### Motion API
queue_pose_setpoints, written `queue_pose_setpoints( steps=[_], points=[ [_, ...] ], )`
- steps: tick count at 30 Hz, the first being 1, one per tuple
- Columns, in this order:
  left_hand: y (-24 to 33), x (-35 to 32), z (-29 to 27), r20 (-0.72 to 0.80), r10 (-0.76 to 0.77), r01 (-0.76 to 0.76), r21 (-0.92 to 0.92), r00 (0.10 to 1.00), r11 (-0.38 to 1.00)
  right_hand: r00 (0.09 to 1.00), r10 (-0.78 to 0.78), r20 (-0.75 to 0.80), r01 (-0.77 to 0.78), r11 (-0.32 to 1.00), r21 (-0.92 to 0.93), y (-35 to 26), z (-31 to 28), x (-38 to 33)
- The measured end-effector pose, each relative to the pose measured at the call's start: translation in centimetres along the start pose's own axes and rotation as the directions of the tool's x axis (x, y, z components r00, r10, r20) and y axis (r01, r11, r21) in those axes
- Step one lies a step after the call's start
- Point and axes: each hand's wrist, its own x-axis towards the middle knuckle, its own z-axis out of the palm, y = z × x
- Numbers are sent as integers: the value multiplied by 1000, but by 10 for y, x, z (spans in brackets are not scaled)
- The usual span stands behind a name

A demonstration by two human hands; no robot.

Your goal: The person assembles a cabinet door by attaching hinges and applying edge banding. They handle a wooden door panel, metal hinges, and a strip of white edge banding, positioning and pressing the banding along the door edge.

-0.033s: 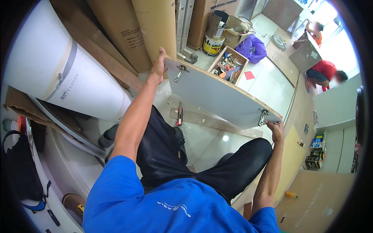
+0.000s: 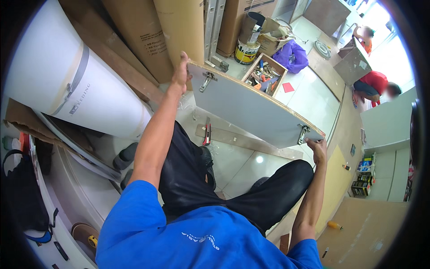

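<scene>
My left hand (image 2: 180,75) grips the left end of a grey cabinet door panel (image 2: 248,110), its thumb pointing up along the edge. At the panel's right end, my right hand (image 2: 318,149) is closed round the corner. The panel is held tilted on edge in front of my knees, its left end farther away. Two metal hinges are fitted on the side facing me: a left hinge (image 2: 207,82) and a right hinge (image 2: 303,134). On the floor between my legs and the panel lies a red utility knife (image 2: 207,131), across a thin board strip (image 2: 246,142).
Beyond the panel stand a wooden tool box (image 2: 278,85), a paint can (image 2: 246,53) and a purple bag (image 2: 291,56). A large white roll (image 2: 74,85) leans at left beside brown cartons (image 2: 134,36). Two people, one in a red shirt (image 2: 375,82), are at the far right.
The panel's left end and my left hand have shifted very slightly away and left. My right hand stays in place.
</scene>
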Motion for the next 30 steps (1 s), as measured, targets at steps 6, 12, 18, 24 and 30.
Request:
queue_pose_setpoints(
  steps=[6, 12, 18, 24, 30],
  points=[
    [35, 5, -37, -174, 99, -114, -77, 980, 990, 980, -29, 195, 33, 999, -19, -44, 58, 53],
    [23, 15, -62, -202, 36, -70, -164, 979, 984, 976, 14, 218, -1, 998, -57, -62, 93, 83],
    [12, 34, -69, -166, 45, -85, -244, 985, 966, 989, 23, 146, -16, 998, -53, -45, 109, 82],
    [12, 49, -66, -169, 69, -110, -246, 983, 963, 972, 67, 227, -72, 997, 11, -28, 112, 89],
    [23, 46, -72, -178, 262, -315, -447, 949, 837, 978, 109, 176, -116, 993, 26, -19, 115, 96]
  ],
)
